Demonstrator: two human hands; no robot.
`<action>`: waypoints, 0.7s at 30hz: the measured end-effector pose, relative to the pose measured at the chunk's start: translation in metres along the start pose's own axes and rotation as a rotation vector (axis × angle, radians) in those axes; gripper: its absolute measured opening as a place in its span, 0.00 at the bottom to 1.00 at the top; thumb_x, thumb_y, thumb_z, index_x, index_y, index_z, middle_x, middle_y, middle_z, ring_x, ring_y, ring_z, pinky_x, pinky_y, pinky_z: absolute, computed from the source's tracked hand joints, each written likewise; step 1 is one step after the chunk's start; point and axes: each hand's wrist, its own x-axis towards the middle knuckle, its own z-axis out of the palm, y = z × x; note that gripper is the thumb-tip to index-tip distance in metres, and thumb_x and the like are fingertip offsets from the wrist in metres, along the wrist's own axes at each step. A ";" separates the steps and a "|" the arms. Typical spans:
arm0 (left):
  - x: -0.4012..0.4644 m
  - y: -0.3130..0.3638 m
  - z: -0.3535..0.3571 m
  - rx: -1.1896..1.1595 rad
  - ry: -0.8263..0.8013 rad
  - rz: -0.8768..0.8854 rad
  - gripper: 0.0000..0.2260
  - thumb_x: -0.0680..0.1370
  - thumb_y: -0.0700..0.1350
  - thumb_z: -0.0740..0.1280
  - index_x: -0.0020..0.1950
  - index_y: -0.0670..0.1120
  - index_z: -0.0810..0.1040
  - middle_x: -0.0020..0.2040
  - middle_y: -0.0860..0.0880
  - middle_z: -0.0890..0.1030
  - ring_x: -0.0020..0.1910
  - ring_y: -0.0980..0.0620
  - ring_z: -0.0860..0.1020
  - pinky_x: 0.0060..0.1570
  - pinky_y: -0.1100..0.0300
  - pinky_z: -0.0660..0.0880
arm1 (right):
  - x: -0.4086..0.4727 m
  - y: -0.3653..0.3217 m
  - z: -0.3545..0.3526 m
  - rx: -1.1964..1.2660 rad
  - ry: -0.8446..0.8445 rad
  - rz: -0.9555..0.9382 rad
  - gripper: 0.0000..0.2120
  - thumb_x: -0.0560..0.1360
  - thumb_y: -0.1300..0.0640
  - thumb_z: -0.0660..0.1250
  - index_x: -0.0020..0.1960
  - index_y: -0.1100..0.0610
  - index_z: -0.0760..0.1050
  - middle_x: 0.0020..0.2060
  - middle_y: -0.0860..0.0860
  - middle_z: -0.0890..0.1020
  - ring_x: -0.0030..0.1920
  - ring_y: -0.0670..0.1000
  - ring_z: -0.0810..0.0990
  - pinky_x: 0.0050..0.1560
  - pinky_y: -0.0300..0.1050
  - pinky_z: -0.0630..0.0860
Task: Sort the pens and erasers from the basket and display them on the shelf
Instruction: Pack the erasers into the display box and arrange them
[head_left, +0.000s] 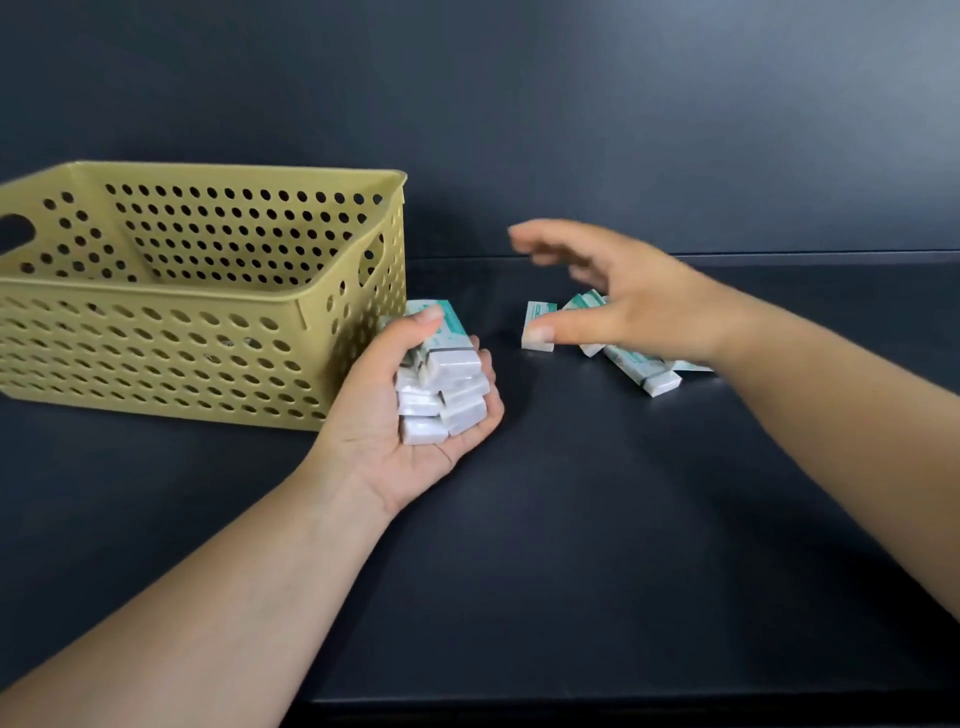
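The left hand (415, 410) cups a stack of erasers (441, 384), palm up beside the basket (156, 312), their long axes running away from the viewer. The right hand (623, 306) (blurred) hovers with fingers spread over loose erasers (636, 364) lying at mixed angles on the shelf (571, 519).

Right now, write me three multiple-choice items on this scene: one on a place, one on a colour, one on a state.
1. Where does the perforated plastic basket stand?
A. left of both hands
B. right of both hands
C. between the hands

2. What colour is that basket?
A. red
B. olive-yellow
C. white

3. What is the left hand doing?
A. lying flat and bare
B. holding a stack of white wrapped erasers
C. gripping the basket rim

Key: 1 A, it sits at the frame's left; 2 B, its walls are olive-yellow; 3 B, fingers curl around the stack, while the right hand spreads open over the loose erasers on the dark shelf surface.
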 end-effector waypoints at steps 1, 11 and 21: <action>0.000 0.000 0.000 -0.006 0.010 -0.003 0.08 0.59 0.46 0.69 0.27 0.41 0.81 0.34 0.46 0.77 0.32 0.52 0.76 0.33 0.62 0.74 | 0.002 0.009 -0.007 -0.055 0.006 0.055 0.39 0.60 0.40 0.69 0.69 0.45 0.62 0.64 0.38 0.69 0.63 0.34 0.66 0.58 0.26 0.61; 0.000 -0.002 0.001 0.034 0.000 -0.052 0.11 0.58 0.46 0.69 0.34 0.40 0.82 0.36 0.45 0.78 0.33 0.51 0.76 0.34 0.63 0.74 | 0.043 0.044 0.003 -0.488 -0.110 0.168 0.33 0.69 0.44 0.70 0.70 0.52 0.63 0.66 0.47 0.71 0.67 0.45 0.67 0.68 0.40 0.54; 0.009 -0.005 0.016 0.011 0.029 -0.058 0.17 0.59 0.45 0.69 0.44 0.39 0.76 0.35 0.44 0.78 0.36 0.51 0.76 0.37 0.61 0.74 | 0.029 0.058 -0.033 -0.328 -0.201 0.271 0.34 0.70 0.53 0.72 0.72 0.47 0.60 0.67 0.41 0.69 0.66 0.42 0.67 0.62 0.34 0.61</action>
